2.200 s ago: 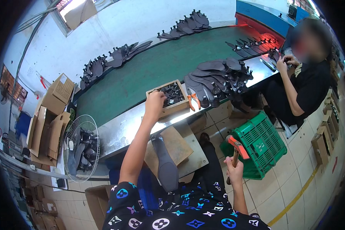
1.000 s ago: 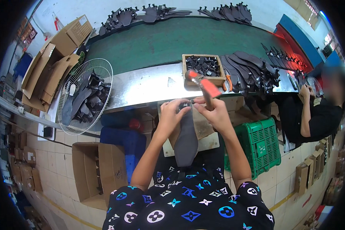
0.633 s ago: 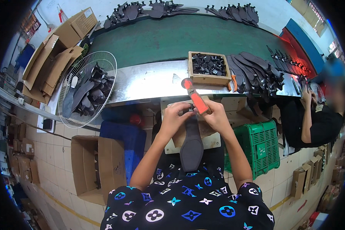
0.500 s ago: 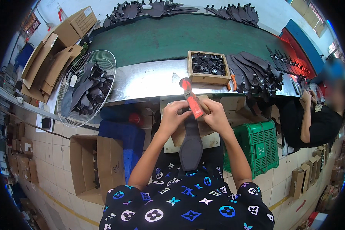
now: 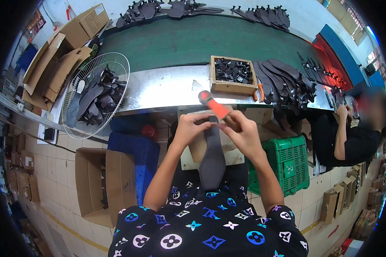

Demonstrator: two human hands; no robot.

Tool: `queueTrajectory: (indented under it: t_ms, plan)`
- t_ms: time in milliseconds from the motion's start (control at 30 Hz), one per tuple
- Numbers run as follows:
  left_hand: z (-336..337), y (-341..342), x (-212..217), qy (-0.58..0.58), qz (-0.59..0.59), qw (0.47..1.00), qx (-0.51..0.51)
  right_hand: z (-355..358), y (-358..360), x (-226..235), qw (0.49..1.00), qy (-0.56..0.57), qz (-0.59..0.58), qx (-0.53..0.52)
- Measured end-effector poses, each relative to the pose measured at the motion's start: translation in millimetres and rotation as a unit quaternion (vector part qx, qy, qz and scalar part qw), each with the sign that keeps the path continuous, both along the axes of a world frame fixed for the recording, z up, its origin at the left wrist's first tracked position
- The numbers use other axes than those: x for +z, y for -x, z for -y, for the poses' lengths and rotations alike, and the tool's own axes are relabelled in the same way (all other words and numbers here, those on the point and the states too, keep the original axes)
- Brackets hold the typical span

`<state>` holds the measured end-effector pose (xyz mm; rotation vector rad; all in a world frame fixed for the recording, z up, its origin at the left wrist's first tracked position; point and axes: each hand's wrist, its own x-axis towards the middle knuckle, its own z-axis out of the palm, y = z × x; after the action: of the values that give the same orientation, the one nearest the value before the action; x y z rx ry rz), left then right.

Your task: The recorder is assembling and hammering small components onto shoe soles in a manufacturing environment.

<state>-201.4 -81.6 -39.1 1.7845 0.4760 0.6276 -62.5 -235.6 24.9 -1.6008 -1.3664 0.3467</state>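
- Head view, hands: the left hand (image 5: 192, 128) and the right hand (image 5: 241, 132) meet in front of the torso, just below the near edge of the metal surface (image 5: 167, 88). Both close on the top end of a dark sole-shaped piece (image 5: 212, 165).
- Head view, left hand: its fingers curl inward and pinch the upper left edge of the dark piece; thumb and fingertips press together on it.
- Head view, right hand: it is wrapped around an orange-handled tool (image 5: 214, 107), whose handle juts up and away from the hand toward the surface. The fingertips also touch the upper right edge of the piece. The working tip of the tool is hidden behind the fingers.
- Head view, key relation: the long axis of the dark piece runs from the hands straight down toward the lap, its broad end hanging below both wrists. The tool lies crosswise above it, so the contact point sits between the two hands, about equally near each.
- Head view, surroundings: beyond the hands stands a wooden box (image 5: 233, 75) of small dark parts; to the left hand's side lies a wire fan guard (image 5: 94, 100) holding dark pieces; below the right hand stands a green crate (image 5: 283, 165).
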Motion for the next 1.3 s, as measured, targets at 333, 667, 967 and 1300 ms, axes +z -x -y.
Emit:
queueTrajectory:
  t_ms: [333, 667, 967, 1300]
  plan:
    - [1.3, -5.7, -5.3, 0.041, 0.003, 0.999, -0.025, 45.8, 30.1, 18.8, 0.995, 0.054, 0.053, -0.061]
    - [11.6, 0.1, -2.5, -0.262, -0.141, 0.955, -0.003, 75.0, 37.3, 37.4, 0.971, -0.151, 0.131, -0.128]
    - [7.7, 8.1, -0.6, -0.22, -0.176, 0.96, 0.005, 84.8, 44.4, 50.3, 0.986, -0.1, -0.046, -0.123]
    - [32.2, 22.1, 7.2, -0.099, -0.032, 0.992, -0.072, 62.7, 16.2, 35.5, 0.991, -0.022, 0.072, -0.11]
